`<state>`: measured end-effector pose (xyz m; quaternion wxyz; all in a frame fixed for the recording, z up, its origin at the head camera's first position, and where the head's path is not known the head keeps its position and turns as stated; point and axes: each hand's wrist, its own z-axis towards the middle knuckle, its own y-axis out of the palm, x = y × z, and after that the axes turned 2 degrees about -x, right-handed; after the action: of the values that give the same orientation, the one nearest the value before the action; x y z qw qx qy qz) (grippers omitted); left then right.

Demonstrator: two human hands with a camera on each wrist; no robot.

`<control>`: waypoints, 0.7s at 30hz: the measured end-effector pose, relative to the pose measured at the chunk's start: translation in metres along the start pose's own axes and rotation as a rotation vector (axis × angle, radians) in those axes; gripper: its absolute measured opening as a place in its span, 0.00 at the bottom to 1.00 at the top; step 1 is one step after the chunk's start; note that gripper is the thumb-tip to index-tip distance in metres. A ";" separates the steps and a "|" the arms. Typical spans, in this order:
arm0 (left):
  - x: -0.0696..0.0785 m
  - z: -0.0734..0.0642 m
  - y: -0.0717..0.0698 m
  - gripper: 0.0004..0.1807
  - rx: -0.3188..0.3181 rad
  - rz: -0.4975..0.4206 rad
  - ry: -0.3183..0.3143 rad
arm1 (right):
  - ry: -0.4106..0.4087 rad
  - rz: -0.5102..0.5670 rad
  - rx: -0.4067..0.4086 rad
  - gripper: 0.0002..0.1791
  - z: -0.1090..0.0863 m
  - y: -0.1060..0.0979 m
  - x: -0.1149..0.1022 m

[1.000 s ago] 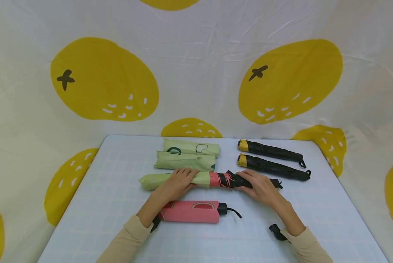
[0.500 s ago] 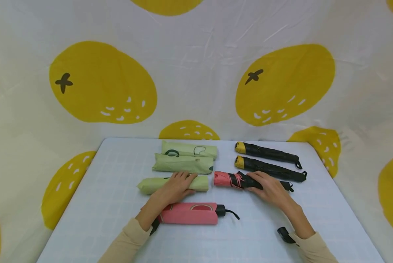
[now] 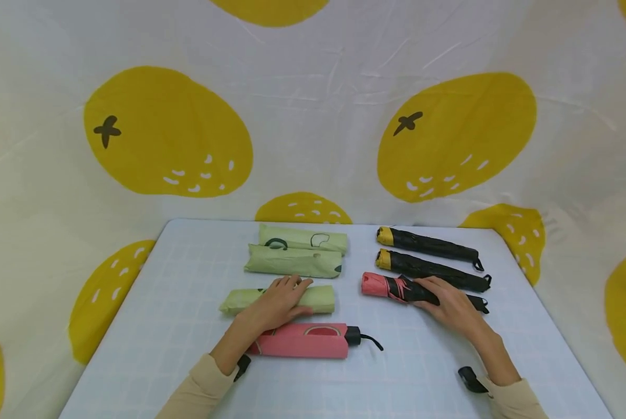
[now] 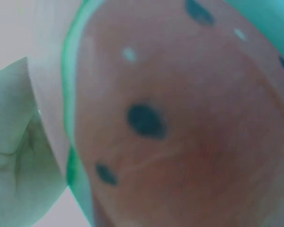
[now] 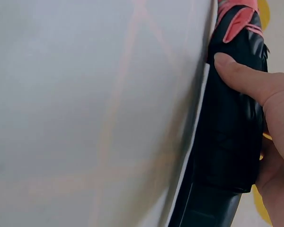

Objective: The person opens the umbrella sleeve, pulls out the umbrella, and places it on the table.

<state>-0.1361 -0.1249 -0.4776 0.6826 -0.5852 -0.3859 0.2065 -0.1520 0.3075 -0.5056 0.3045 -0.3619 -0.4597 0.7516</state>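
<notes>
In the head view my left hand (image 3: 278, 302) lies over a light green folded umbrella (image 3: 320, 299), fingers across its top and thumb along its near side. My right hand (image 3: 451, 305) grips a folded umbrella (image 3: 375, 285) with a pink end and black body. In the right wrist view the thumb (image 5: 241, 75) presses along that umbrella's black sleeve (image 5: 227, 137). A pink folded umbrella (image 3: 302, 346) with watermelon slices and a black handle lies below my left hand. Its seed print (image 4: 146, 120) fills the left wrist view, blurred and close.
Two green folded umbrellas (image 3: 294, 261) lie at the back, left of the middle. Two black folded umbrellas (image 3: 433, 270) with yellow ends lie at the back right, the nearer one close to my right hand. A pale checked cloth (image 3: 187, 262) covers the table.
My right hand has moved right with the pink-and-black umbrella, which has come away from the green umbrella's end. My left hand and the green umbrella have shifted slightly nearer.
</notes>
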 end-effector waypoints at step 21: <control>0.009 -0.007 -0.002 0.30 0.049 -0.065 0.005 | 0.195 0.100 -0.207 0.34 -0.003 -0.008 0.011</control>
<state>-0.1251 -0.1232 -0.4726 0.7040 -0.5562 -0.3976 0.1921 -0.1546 0.3206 -0.5025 0.2710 -0.4853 -0.4845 0.6755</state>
